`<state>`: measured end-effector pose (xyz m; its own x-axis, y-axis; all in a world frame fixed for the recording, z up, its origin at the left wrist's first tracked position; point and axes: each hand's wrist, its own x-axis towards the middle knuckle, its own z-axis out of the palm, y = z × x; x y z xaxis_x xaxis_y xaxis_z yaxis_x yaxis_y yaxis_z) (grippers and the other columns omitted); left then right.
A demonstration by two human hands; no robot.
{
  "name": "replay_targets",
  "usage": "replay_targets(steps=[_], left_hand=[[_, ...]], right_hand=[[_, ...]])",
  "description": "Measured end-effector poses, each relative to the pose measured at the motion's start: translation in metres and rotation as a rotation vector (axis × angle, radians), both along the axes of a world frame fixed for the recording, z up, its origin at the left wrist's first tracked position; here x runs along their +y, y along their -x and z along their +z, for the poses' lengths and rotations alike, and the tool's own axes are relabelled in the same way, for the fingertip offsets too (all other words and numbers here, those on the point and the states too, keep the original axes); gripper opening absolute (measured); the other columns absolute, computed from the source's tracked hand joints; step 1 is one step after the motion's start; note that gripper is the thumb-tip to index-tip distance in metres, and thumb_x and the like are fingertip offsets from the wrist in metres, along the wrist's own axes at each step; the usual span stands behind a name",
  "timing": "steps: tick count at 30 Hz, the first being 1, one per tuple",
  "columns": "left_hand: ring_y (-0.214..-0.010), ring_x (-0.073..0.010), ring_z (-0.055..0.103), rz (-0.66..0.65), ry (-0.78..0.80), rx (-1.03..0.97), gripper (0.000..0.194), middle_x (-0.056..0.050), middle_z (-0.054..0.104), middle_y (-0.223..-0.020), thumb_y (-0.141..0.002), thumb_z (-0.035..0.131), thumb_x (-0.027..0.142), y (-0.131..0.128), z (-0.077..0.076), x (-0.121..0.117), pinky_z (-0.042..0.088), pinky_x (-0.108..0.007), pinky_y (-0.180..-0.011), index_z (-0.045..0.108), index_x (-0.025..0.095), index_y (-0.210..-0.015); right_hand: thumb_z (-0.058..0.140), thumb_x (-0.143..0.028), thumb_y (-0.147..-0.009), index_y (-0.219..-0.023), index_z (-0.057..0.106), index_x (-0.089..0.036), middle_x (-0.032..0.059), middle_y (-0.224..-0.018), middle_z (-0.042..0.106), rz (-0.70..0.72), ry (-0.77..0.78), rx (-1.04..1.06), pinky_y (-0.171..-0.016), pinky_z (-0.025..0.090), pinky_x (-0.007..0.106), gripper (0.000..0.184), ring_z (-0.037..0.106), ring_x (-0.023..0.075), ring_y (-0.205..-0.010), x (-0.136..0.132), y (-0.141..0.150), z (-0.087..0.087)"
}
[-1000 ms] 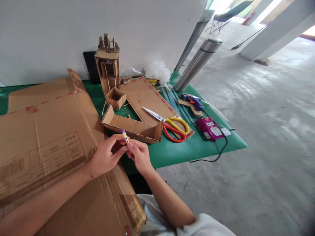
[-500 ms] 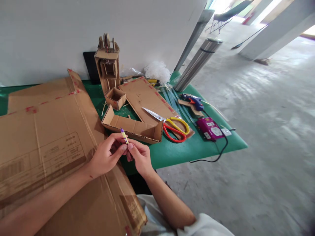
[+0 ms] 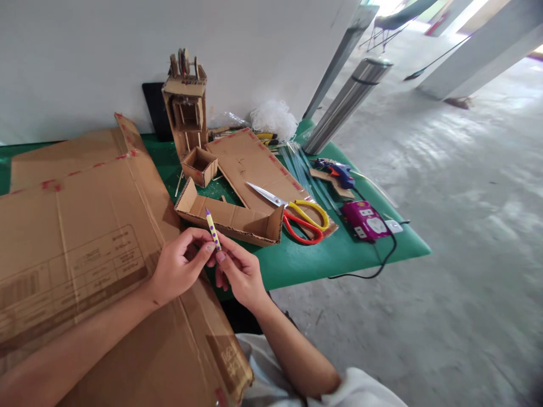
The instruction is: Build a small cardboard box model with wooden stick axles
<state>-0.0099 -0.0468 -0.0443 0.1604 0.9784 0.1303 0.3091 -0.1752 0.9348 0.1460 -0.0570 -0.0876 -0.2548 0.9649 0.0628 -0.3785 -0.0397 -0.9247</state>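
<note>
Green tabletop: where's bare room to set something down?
Front strip of the green tabletop, between the scissors, the right hand, the purple power block with black cable, and the near edge. The big cardboard sheet has bare stretches beyond the left forearm. Crowded: the back, around the cardboard tower, clear sticks and glue gun.

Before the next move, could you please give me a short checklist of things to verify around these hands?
1. Spotted stick gripped: ok, pinched where the fingertips of the left hand and right hand meet.
2. Its purple tip free: ok, pointing away from the hands.
3. Scissors clear of the fingers: ok, lying beyond the right hand.
4. Tray untouched by the hands: cannot tell, they overlap it in this view.
5. Glue gun cool: cannot tell.
6. Cord wholly on the table: not ok, it loops past the edge.
</note>
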Motion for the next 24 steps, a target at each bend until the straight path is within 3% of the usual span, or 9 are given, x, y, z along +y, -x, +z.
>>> replay_targets(steps=[5, 12, 24], left_hand=[[-0.066, -0.0131, 0.067, -0.025, 0.029, -0.053, 0.021, -0.002, 0.071, -0.084, -0.095, 0.063, 0.038, -0.0003, -0.0002, 0.0016, 0.055, -0.023, -0.06, 0.066, 0.019, -0.104], [-0.067, -0.0116, 0.066, -0.021, 0.028, -0.033, 0.017, 0.0, 0.069, -0.081, -0.096, 0.061, 0.035, 0.0, 0.0, 0.0025, 0.054, -0.021, -0.06, 0.064, 0.018, -0.099], [-0.061, -0.0099, 0.063, -0.037, 0.031, 0.028, 0.01, 0.003, 0.063, -0.074, -0.093, 0.056, 0.029, 0.0001, -0.0033, 0.0028, 0.049, -0.019, -0.053, 0.053, 0.02, -0.09]], right_hand=[[0.063, -0.042, -0.093, -0.137, 0.063, -0.025, -0.0003, -0.075, 0.064, -0.026, -0.011, -0.037, -0.037, 0.037, 0.017, 0.047, 0.043, 0.0043, -0.045, 0.0016, -0.0002, -0.0035], [0.066, -0.043, -0.091, -0.131, 0.068, -0.026, 0.0007, -0.075, 0.063, -0.072, -0.057, -0.092, -0.041, 0.038, 0.02, 0.043, 0.042, 0.0073, -0.052, 0.0026, 0.0008, -0.0083], [0.064, -0.042, -0.093, -0.131, 0.067, -0.025, 0.0006, -0.076, 0.064, -0.007, -0.071, -0.087, -0.041, 0.038, 0.02, 0.041, 0.043, 0.0067, -0.051, 0.0014, 0.0003, -0.0037]])
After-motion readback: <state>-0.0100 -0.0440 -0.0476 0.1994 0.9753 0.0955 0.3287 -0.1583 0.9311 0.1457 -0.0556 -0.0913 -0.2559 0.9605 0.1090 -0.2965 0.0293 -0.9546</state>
